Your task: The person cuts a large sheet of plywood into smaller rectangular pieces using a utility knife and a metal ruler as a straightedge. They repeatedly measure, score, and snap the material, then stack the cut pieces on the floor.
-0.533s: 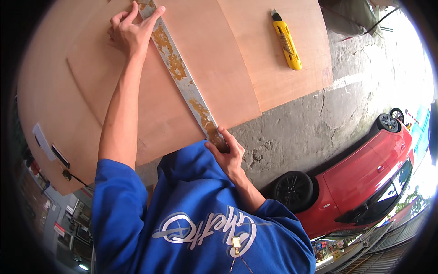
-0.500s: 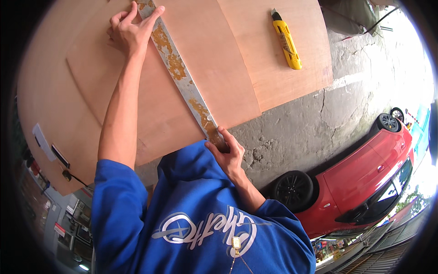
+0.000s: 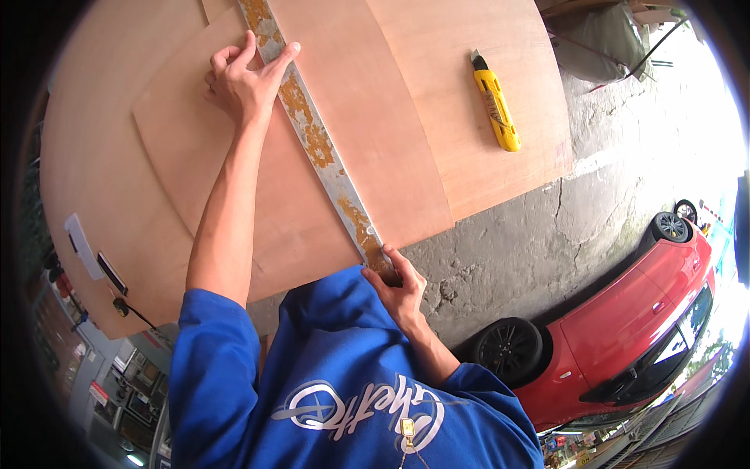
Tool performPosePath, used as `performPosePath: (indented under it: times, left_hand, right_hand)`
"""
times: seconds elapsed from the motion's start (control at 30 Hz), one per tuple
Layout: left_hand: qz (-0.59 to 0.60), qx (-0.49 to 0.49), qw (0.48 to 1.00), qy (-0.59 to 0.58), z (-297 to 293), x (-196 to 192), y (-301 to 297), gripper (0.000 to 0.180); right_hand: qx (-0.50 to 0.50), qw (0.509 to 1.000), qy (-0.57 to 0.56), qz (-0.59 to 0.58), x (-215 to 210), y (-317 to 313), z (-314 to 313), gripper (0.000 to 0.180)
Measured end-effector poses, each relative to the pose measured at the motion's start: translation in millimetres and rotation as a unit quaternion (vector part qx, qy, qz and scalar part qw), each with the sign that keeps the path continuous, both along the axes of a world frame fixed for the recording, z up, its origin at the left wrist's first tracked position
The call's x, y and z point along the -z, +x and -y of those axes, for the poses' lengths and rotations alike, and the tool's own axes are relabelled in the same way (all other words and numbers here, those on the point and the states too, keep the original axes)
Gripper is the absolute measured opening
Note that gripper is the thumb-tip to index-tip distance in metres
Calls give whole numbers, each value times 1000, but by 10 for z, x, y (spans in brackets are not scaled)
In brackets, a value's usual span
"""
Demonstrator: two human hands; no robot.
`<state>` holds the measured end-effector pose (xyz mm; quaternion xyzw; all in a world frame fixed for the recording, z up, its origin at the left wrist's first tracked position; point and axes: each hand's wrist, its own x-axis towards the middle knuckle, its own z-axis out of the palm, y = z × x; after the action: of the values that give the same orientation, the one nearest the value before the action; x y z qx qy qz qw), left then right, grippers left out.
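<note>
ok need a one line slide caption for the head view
Left hand and right hand press a rusty metal straightedge onto plywood sheets, yellow utility knife nearby.

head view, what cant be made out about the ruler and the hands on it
- Far end of the rusty metal ruler: cut off by the top edge, head view.
- Near end: covered by the right hand.
- Left hand palm and grip: hidden by its own back.
- Yellow utility knife blade: too small.

metal straightedge (image 3: 320, 148) dull grey w/ rusty orange patches; plywood sheets (image 3: 391, 102) thin, smooth, matt pinkish wood; utility knife (image 3: 496, 111) glossy yellow plastic; concrete floor (image 3: 516, 242) rough, cracked; blue sleeve (image 3: 215, 367) soft cloth
</note>
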<state>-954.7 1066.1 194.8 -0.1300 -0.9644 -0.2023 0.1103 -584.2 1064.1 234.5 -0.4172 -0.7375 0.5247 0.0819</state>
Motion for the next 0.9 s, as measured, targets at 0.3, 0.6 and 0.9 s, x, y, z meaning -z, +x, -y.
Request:
performPosePath:
  times: [0.3, 0.6, 0.9]
  left_hand:
    - [19, -13, 1000, 7, -11, -19, 4, 75]
    - [7, -6, 1000, 9, -7, 3, -7, 73]
    - [16, -9, 1000, 1, -14, -22, 1, 74]
  right_hand:
    - [5, 999, 37, -25, 67, 8, 6, 58]
    - [11, 999, 29, -29, 76, 9, 8, 57]
    - [-1, 1000, -18, -3, 1, 0, -32, 52]
